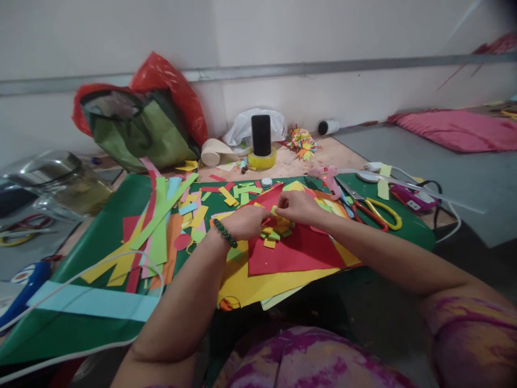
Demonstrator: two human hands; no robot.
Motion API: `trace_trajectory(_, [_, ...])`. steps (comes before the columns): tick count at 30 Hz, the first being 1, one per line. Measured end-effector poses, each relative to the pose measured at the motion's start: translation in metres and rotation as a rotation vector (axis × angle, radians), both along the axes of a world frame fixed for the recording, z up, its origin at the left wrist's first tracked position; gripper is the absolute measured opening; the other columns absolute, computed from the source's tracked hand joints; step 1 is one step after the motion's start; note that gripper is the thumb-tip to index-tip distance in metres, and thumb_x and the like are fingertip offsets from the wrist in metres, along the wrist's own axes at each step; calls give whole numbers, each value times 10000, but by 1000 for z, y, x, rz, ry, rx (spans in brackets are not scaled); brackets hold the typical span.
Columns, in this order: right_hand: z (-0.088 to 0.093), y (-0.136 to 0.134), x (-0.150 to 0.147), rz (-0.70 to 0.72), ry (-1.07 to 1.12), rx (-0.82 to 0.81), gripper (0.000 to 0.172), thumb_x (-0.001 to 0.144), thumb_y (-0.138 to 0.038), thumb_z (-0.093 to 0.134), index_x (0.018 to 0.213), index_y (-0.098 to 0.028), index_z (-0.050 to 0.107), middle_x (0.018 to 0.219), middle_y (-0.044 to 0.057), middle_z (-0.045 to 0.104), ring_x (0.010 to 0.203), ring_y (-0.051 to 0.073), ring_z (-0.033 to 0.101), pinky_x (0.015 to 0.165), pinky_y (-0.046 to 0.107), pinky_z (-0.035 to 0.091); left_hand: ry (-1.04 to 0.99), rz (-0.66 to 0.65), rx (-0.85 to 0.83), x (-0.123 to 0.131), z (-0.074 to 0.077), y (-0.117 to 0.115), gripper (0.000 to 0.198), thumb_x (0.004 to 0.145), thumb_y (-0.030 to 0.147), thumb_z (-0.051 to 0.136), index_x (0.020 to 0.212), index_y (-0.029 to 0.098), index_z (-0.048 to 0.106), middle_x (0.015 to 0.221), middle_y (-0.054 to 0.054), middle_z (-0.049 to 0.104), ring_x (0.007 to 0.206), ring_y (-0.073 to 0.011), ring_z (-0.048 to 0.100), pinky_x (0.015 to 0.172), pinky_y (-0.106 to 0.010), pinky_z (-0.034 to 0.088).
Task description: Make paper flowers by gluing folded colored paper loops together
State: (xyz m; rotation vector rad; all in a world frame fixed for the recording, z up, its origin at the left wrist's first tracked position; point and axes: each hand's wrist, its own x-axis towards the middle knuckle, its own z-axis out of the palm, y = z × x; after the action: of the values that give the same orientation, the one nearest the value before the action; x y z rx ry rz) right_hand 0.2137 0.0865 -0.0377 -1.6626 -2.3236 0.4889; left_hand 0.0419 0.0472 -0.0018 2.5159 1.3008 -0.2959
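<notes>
Over a red sheet of paper (pixel 299 250), my left hand (pixel 248 222) has its fingers closed at the edge of a small paper flower (pixel 277 231) made of yellow and green strips. Just right of it, my right hand (pixel 299 209) is pinched over the same flower; whatever lies between its fingertips is too small to make out. Under the red sheet are yellow paper (pixel 250 285) and other coloured sheets. Short cut paper pieces (pixel 197 215) lie left of my hands. Long paper strips (pixel 159 226) are heaped further left.
To the right lie a pink glue gun (pixel 329 178), scissors (pixel 377 213) and a purple power strip (pixel 414 198). A phone (pixel 261 134) leans behind a tape roll (pixel 262 159). A glass jar (pixel 68 183) and a green bag (pixel 137 129) stand left. A white cable (pixel 81 353) crosses the front left.
</notes>
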Motion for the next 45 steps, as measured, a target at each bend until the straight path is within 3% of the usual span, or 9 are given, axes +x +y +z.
trace_trajectory(19, [-4, 6, 3, 101, 35, -6, 128, 753, -321, 631, 773, -196, 651, 839, 29, 725, 786, 180, 639, 602, 242, 378, 42, -39, 45, 2, -3, -1, 434, 767, 63, 507, 1134, 203, 692, 992, -92, 688, 862, -198, 632, 710, -246, 455])
trace_trajectory(25, [3, 9, 6, 75, 42, -85, 235, 700, -194, 643, 934, -180, 641, 867, 30, 726, 777, 169, 647, 599, 225, 399, 4, -35, 26, 1, -4, -1, 471, 748, 61, 551, 1159, 233, 703, 995, -85, 691, 870, -206, 637, 724, -240, 454])
trace_trajectory(34, [1, 10, 4, 151, 83, -88, 248, 691, -135, 634, 936, -168, 611, 838, 34, 717, 770, 168, 649, 608, 220, 411, 32, -30, -5, 2, -1, -1, 495, 776, 49, 515, 1210, 215, 684, 1062, -96, 702, 927, -216, 640, 757, -255, 452])
trace_trajectory(42, [8, 5, 2, 110, -48, -71, 235, 727, -182, 629, 961, -167, 641, 885, 40, 726, 811, 177, 647, 620, 230, 397, 37, -14, -14, 3, 1, -1, 483, 781, 41, 515, 1195, 217, 693, 1059, -91, 708, 920, -216, 641, 742, -260, 444])
trace_trajectory(45, [15, -2, 2, 118, -117, 8, 242, 770, -222, 611, 1002, -175, 660, 954, 39, 720, 862, 186, 643, 633, 242, 382, 32, -15, -8, 2, -1, -1, 462, 781, 48, 523, 1180, 203, 698, 1054, -97, 715, 917, -210, 647, 726, -249, 443])
